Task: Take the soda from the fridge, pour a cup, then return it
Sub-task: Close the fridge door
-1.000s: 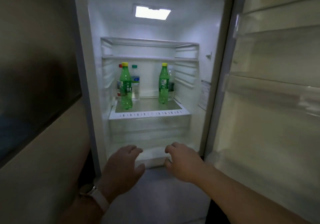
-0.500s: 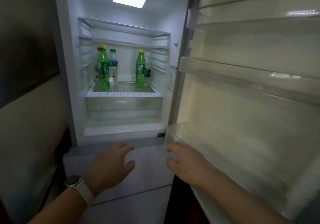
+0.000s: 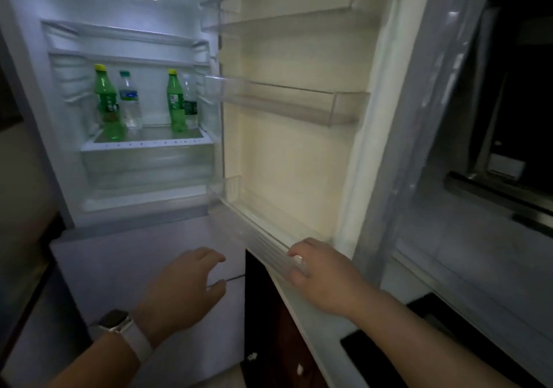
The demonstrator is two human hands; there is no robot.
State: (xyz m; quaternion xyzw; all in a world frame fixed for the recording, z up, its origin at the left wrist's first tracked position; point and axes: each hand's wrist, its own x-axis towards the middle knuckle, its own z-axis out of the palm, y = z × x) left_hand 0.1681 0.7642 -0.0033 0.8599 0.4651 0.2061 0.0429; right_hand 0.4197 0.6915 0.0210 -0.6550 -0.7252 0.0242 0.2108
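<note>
Four bottles stand on the lit fridge shelf [image 3: 146, 145], well above and beyond the left hand [image 3: 182, 288]: two green sodas and two clear waters. The nearer soda bottle [image 3: 104, 103] sits at the shelf's front edge, on the far side from the right hand [image 3: 323, 274]. The second soda bottle [image 3: 175, 103] stands further back, on the right hand's side. One water bottle [image 3: 130, 103] is tucked between them and the other water bottle [image 3: 190, 104] is just behind the second soda. The room above and in front of the sodas is open.

The left hand hangs loose-fingered and holds nothing, in front of the closed lower door [image 3: 119, 268], with a watch [image 3: 115, 321] on its wrist. The right hand grips the rim of the lowest door bin [image 3: 260, 238] on the open fridge door [image 3: 299, 154]. That door carries three bins, and a dark cabinet [image 3: 269, 327] shows between the hands.
</note>
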